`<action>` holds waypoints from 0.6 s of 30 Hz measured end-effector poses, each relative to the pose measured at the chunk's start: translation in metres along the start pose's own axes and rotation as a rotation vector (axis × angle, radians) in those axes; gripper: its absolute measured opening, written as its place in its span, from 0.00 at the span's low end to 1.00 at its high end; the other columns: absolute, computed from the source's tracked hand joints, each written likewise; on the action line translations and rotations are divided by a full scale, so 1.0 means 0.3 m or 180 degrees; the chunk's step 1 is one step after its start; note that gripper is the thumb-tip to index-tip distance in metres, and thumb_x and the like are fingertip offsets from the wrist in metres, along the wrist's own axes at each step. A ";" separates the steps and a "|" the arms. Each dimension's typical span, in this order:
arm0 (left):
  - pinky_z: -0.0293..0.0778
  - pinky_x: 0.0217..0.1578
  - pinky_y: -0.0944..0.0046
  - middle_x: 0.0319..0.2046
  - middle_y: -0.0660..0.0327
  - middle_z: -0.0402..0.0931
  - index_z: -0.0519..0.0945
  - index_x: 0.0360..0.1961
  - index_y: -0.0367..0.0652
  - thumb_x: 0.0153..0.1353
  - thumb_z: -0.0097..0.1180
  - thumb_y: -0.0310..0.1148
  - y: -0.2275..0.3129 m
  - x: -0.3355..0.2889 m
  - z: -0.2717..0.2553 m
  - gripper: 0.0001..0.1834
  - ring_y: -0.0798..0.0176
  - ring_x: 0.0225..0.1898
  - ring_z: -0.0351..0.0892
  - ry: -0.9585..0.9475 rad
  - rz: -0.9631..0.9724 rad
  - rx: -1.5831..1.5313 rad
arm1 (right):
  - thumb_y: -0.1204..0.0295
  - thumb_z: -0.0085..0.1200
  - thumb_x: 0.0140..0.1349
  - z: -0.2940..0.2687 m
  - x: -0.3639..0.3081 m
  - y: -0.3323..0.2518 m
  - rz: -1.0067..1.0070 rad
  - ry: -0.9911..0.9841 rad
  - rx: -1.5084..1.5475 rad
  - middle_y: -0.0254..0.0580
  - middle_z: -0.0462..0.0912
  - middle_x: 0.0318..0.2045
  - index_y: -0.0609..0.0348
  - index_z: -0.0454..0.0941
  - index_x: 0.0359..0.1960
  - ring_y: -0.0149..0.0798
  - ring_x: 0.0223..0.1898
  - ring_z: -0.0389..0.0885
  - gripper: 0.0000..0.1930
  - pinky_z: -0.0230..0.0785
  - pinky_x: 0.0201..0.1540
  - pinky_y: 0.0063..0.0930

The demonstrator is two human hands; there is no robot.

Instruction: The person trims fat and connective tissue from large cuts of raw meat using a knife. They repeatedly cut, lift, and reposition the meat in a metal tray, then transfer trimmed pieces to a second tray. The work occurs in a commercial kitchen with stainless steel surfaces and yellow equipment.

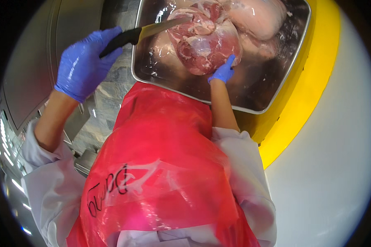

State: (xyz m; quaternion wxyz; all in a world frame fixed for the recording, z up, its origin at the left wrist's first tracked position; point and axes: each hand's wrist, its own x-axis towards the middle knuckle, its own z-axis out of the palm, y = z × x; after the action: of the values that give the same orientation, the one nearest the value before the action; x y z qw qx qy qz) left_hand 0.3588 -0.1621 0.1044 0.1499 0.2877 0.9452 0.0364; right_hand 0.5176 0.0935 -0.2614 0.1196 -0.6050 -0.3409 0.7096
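My left hand (84, 64), in a blue glove, is closed round the black handle of a knife (163, 26). Its blade points right, and the tip lies over the upper left of a large piece of raw red meat (208, 49). My right hand (223, 73), also gloved in blue, holds the lower right edge of that piece; some of its fingers are hidden. The meat rests in a deep metal tray (173, 91), with pale, skin-covered meat (257, 16) behind it and more pieces beside and under it.
A yellow band (313, 90) curves along the tray's right side, with a smooth whitish surface (329, 164) beyond it. Metal panels (31, 61) stand at the left above a grey tiled floor (105, 105). My red apron (160, 136) comes close to the tray's near rim.
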 end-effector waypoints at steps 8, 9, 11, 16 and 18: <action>0.75 0.27 0.55 0.26 0.56 0.76 0.79 0.46 0.47 0.61 0.60 0.36 0.200 0.236 -0.117 0.13 0.52 0.26 0.79 -0.0561 0.1266 0.1173 | 0.47 0.61 0.57 0.160 -0.077 -0.102 0.0231 0.1554 0.0266 0.65 0.70 0.59 0.72 0.64 0.59 0.57 0.55 0.77 0.42 0.72 0.56 0.50; 0.74 0.24 0.55 0.23 0.57 0.75 0.80 0.38 0.44 0.61 0.59 0.37 0.243 0.250 -0.130 0.10 0.54 0.23 0.79 -0.0702 0.1326 0.1436 | 0.47 0.61 0.57 0.162 -0.071 -0.102 0.0218 0.1554 0.0247 0.65 0.71 0.59 0.73 0.64 0.59 0.57 0.55 0.77 0.41 0.72 0.56 0.50; 0.74 0.25 0.51 0.25 0.53 0.75 0.78 0.39 0.43 0.59 0.58 0.36 0.292 0.246 -0.127 0.10 0.49 0.25 0.79 -0.0745 0.1334 0.1490 | 0.48 0.61 0.57 0.165 -0.054 -0.086 0.0169 0.1513 0.0191 0.66 0.71 0.58 0.74 0.64 0.59 0.58 0.54 0.77 0.41 0.73 0.55 0.50; 0.75 0.27 0.50 0.26 0.52 0.75 0.78 0.41 0.43 0.60 0.57 0.36 0.369 0.281 -0.155 0.11 0.48 0.26 0.80 -0.1017 0.1516 0.1689 | 0.48 0.60 0.58 0.162 -0.081 -0.098 -0.0089 0.1510 0.0254 0.66 0.71 0.57 0.75 0.63 0.60 0.58 0.54 0.76 0.42 0.72 0.56 0.50; 0.77 0.30 0.51 0.29 0.51 0.78 0.79 0.47 0.45 0.61 0.57 0.36 0.333 0.301 -0.110 0.14 0.48 0.29 0.81 -0.1024 0.1574 0.1681 | 0.48 0.59 0.58 0.163 -0.069 -0.090 -0.0082 0.1584 0.0051 0.65 0.71 0.57 0.75 0.63 0.61 0.59 0.55 0.76 0.42 0.71 0.57 0.50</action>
State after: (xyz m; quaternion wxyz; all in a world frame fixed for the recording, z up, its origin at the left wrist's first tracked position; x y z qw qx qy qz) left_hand 0.3305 -0.0283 0.1277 0.2036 0.5374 0.7887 -0.2186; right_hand 0.4701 0.0849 -0.2266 0.2136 -0.7558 -0.3030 0.5398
